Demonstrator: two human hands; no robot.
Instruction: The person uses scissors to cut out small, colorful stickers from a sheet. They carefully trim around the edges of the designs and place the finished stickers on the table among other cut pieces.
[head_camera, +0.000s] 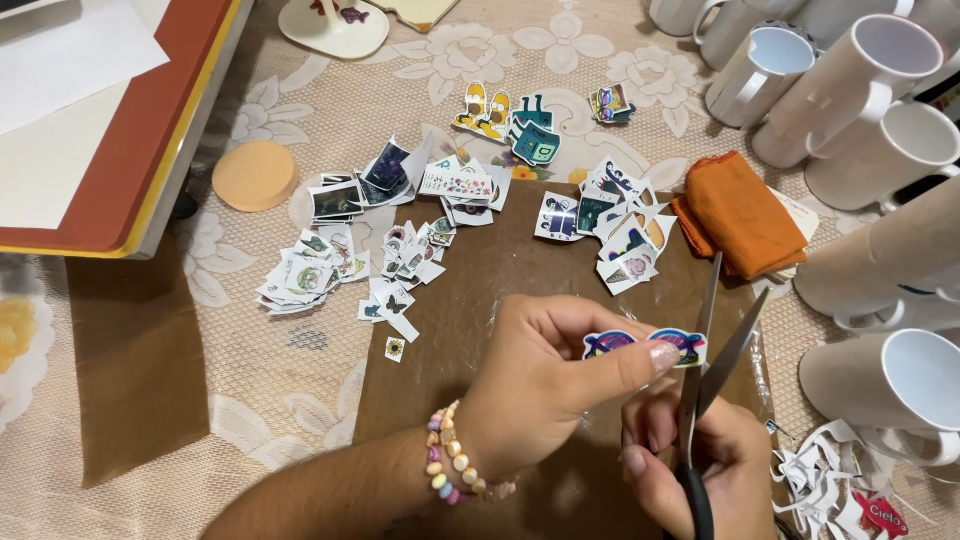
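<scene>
The left hand (545, 375), a bead bracelet (452, 465) at its wrist, pinches a small printed sticker strip (645, 346) between thumb and forefinger, lifted above the brown sheet (480, 300), seemingly so its edge meets the blades squarely; the right hand (690, 455) is curled shut through the handles of the scissors (715, 345), whose blades stand parted in a narrow V just right of the strip, touching or nearly touching its end; finished cut-outs (400, 225) lie in loose heaps farther up the surface (290, 380), likely kept away from the cutting; white paper trimmings (825, 480) gather at lower right beside the white mugs (880, 140); a folded orange cloth (745, 215) lies near them.
</scene>
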